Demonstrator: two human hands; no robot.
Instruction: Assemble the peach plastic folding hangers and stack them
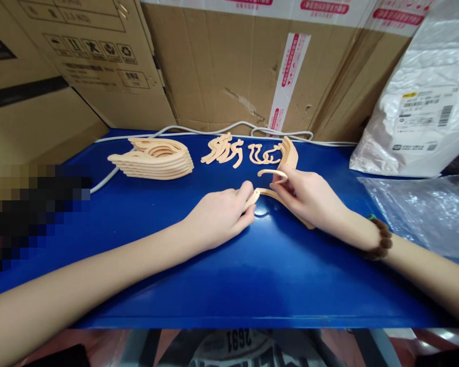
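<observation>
My left hand [229, 214] is closed on a beige plastic hanger arm [251, 200], whose rounded end with a small hole shows past the fingertips. A second curved hanger arm [266, 192] runs from that end to the right, passing under my right hand [313, 196]. Between its thumb and fingers my right hand pinches a slim beige hanger hook [272, 173], held just above the joined ends. Whether the right fingers also touch the second arm I cannot tell. Both hands are over the middle of the blue table [222, 285].
A stack of beige hanger arms [156, 165] lies at the back left. Behind my hands are loose hooks [224, 150] and another curved stack [289, 153]. A white cable [240, 124] runs along cardboard boxes [229, 76]. White plastic bag [409, 112] and clear film [424, 209] lie right.
</observation>
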